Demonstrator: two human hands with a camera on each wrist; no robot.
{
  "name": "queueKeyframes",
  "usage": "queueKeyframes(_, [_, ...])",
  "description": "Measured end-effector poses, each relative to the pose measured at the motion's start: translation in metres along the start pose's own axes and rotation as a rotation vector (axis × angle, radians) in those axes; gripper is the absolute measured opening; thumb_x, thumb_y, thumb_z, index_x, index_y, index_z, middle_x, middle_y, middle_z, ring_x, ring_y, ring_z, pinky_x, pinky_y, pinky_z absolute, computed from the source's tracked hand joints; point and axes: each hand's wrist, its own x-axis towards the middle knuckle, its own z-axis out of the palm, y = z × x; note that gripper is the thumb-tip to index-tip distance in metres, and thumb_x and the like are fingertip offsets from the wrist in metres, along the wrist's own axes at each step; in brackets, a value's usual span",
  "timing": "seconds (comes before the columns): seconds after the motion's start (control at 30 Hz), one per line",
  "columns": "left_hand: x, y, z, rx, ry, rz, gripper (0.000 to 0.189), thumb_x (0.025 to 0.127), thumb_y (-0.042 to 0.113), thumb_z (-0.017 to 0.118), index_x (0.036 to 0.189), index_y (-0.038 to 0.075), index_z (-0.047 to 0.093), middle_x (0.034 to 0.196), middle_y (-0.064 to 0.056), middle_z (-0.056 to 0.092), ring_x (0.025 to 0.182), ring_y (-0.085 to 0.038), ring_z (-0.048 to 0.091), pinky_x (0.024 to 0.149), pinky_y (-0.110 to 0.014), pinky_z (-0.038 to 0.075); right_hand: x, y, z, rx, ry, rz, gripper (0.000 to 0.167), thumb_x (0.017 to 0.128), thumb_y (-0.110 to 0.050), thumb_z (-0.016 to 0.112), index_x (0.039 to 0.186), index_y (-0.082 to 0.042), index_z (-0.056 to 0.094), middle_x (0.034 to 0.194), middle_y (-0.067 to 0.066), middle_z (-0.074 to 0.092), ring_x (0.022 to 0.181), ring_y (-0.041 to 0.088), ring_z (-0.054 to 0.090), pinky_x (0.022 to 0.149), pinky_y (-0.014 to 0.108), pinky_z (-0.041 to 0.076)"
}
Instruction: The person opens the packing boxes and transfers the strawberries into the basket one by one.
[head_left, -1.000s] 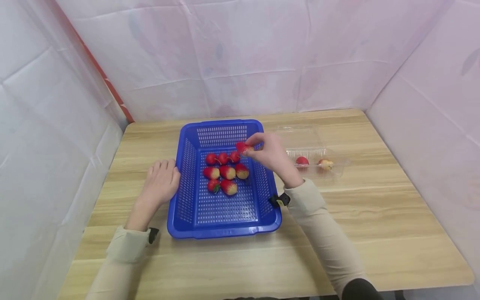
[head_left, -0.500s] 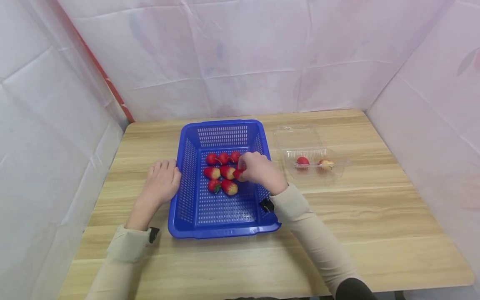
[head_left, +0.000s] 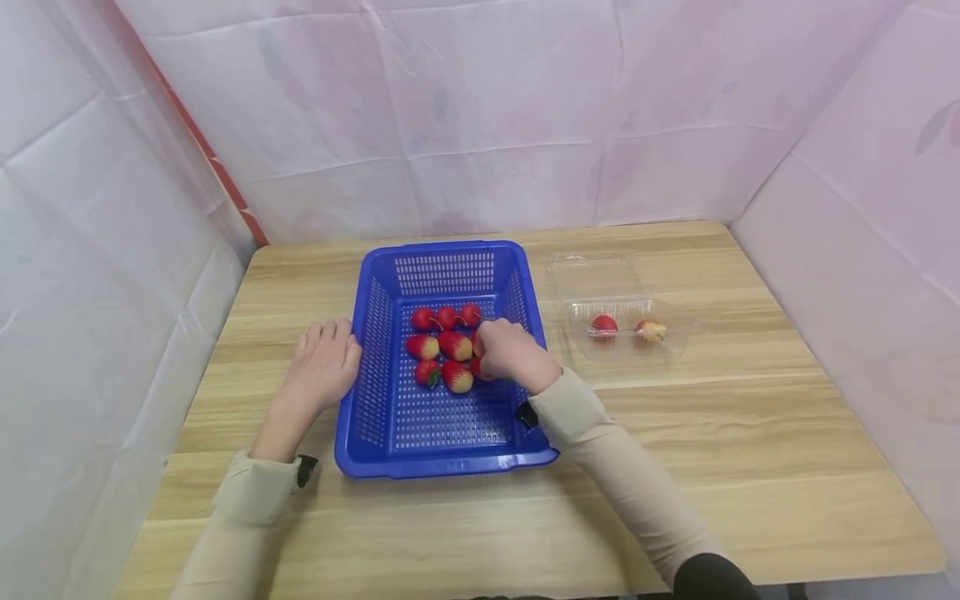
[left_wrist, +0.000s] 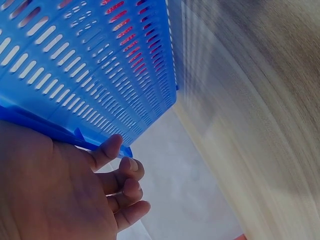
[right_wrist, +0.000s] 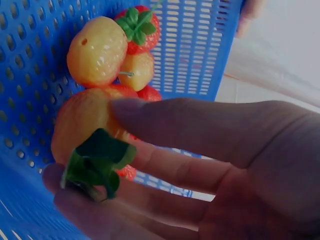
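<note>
In the head view my right hand [head_left: 513, 357] is down inside the blue basket [head_left: 447, 469], at the right end of the fruit rows. Its thumb and fingers pinch a red-and-yellow strawberry [right_wrist: 75, 125], low over the basket floor, with green leaves [right_wrist: 100, 162] at the fingertips. The hand hides part of that fruit from above. My left hand [head_left: 322, 362] rests against the basket's left rim. In the left wrist view its thumb lies at the rim and the loosely bent fingers [left_wrist: 129, 166] hold nothing. Beside the pinched fruit lies another strawberry [head_left: 457, 377].
Round red fruits [head_left: 446, 317] with stems form the back row in the basket, with strawberries [head_left: 454, 345] in front of them. To the right stands an opened clear plastic box [head_left: 630, 346] containing a red fruit [head_left: 604, 325] and a red-and-yellow one [head_left: 651, 330]. Cloth walls surround the wooden table [head_left: 750, 467].
My right hand has carried the strawberry from above the basket's right side down and slightly toward me, to the front row of fruit. The left hand stays at the rim.
</note>
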Motion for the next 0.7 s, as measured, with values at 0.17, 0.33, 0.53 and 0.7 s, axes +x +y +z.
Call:
queueKeyframes(0.17, [0.000,0.001,0.000,0.001,0.003,-0.002,0.039,0.105,0.027,0.020,0.113,0.000,0.046,0.101,-0.017,0.049,0.096,-0.036,0.039,0.086,-0.050,0.032,0.002,-0.003,0.007,-0.081,-0.005,0.012,0.021,0.076,0.001,0.068,0.070,-0.010,0.051,0.068,0.003,0.045,0.063,0.021,0.045,0.055,0.032,0.038])
queueKeyframes(0.33, [0.000,0.001,0.000,-0.002,-0.007,-0.006,0.040,0.105,0.027,0.020,0.116,-0.001,0.046,0.103,-0.018,0.049,0.097,-0.036,0.040,0.087,-0.051,0.032,0.003,-0.005,0.013,-0.115,-0.035,0.052,0.017,0.077,0.001,0.069,0.092,-0.004,0.064,0.089,0.011,0.062,0.076,0.029,0.058,0.060,0.036,0.049])
queueKeyframes(0.53, [0.000,0.001,0.001,-0.010,-0.002,-0.008,0.039,0.105,0.027,0.020,0.114,0.000,0.046,0.102,-0.018,0.049,0.095,-0.036,0.040,0.086,-0.051,0.032,0.007,-0.005,0.015,-0.104,-0.037,0.043,0.019,0.072,0.007,0.068,0.087,-0.004,0.064,0.086,0.012,0.062,0.072,0.029,0.061,0.053,0.033,0.050])
queueKeyframes(0.7, [0.001,0.000,0.001,-0.007,-0.001,-0.004,0.037,0.105,0.027,0.020,0.110,0.001,0.046,0.100,-0.017,0.049,0.094,-0.035,0.039,0.084,-0.049,0.031,0.009,-0.006,0.016,-0.102,-0.063,0.044,0.021,0.073,0.009,0.068,0.090,-0.003,0.064,0.086,0.012,0.062,0.072,0.028,0.061,0.052,0.031,0.050])
